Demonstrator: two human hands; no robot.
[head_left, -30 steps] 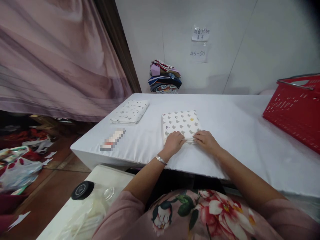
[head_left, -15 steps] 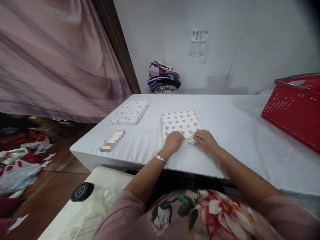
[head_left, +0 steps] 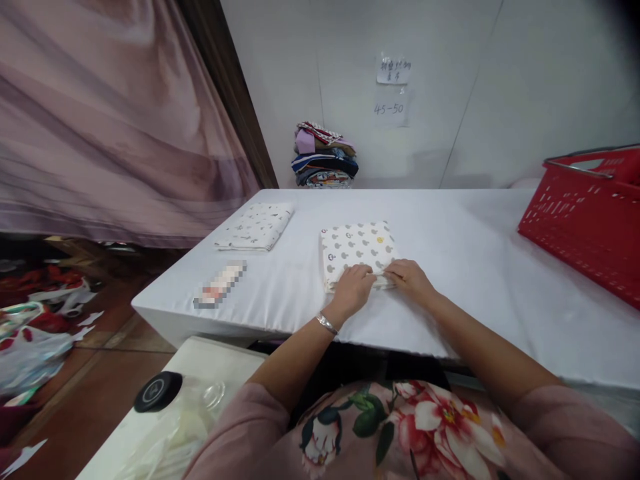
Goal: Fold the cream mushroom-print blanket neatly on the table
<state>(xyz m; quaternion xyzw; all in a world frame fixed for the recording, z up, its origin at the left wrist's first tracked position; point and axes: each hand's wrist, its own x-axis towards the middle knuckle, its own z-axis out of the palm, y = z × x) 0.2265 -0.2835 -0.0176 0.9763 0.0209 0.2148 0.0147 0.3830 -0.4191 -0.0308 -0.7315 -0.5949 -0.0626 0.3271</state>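
Note:
A folded white cloth with grey and a few yellow prints (head_left: 356, 245) lies flat on the white-covered table (head_left: 465, 267) in front of me. My left hand (head_left: 354, 288), with a silver bracelet at the wrist, pinches the cloth's near edge. Close beside it on the right, my right hand (head_left: 407, 277) has its fingers pressed together on the same edge, near the right corner. A second folded white cloth with small dark prints (head_left: 257, 225) rests at the table's left side, away from both hands.
A blurred-out flat object (head_left: 220, 285) lies at the front left of the table. At the right edge stands a red basket (head_left: 585, 220). Piled fabrics (head_left: 325, 157) rise behind the table's far edge. A white side surface (head_left: 225, 360) holds a black round lid (head_left: 158, 391) and plastic bags.
My left hand has shifted slightly right along the near edge, closer to my right hand. The whole view has moved a little, so surroundings appear slightly further left.

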